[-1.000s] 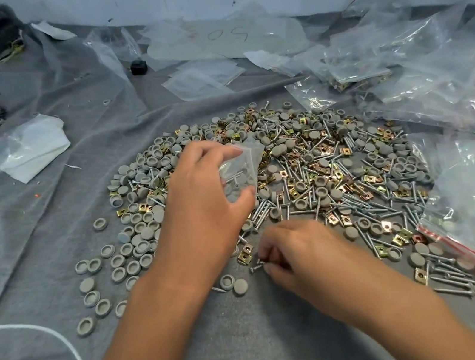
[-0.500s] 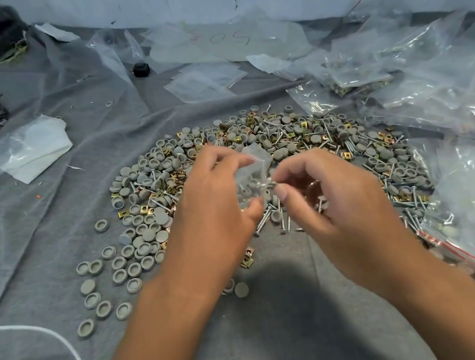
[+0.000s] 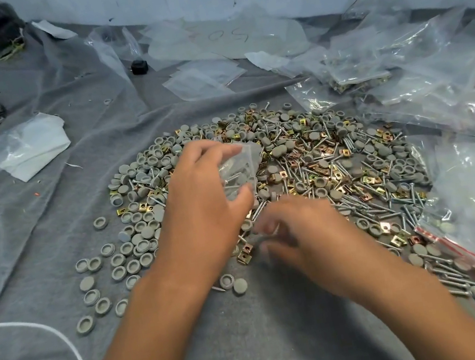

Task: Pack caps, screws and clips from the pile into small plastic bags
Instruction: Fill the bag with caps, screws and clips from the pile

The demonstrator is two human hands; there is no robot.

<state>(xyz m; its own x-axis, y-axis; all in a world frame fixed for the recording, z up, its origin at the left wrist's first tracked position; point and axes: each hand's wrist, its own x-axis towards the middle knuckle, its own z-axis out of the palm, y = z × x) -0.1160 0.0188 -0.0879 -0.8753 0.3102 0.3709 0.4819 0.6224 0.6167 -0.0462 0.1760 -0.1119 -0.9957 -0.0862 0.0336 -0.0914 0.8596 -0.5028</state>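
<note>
Head view looks down on a grey cloth [image 3: 34, 232] spread wide across the work surface, wrinkled toward the left. On it, in the middle, lies the pile [image 3: 306, 165]: grey round caps [image 3: 140, 227] mostly on its left side, silver screws [image 3: 391, 204] and brass-coloured clips [image 3: 313, 151] mixed through the middle and right. A few loose caps sit apart on the cloth at the lower left of the pile. Along the right edge lie heaps of clear plastic bags [image 3: 443, 101], some with red strips at the mouth, and some of them with parts inside. Flat empty bags [image 3: 200, 80] rest beyond the pile, near a small black object [image 3: 138, 67]. A folded white sheet in plastic [image 3: 26, 149] lies at the left, and a white cord [image 3: 51, 333] curves across the lower left corner.

The left hand [image 3: 204, 213] is raised over the left part of the pile, fingers and thumb curled and pinching a small clear bag [image 3: 237, 170] that already has some parts in it. The right hand [image 3: 312, 239] is low at the near edge of the pile, just beside the left hand and blurred; its fingers are bent inward, but whether they grip anything cannot be told.
</note>
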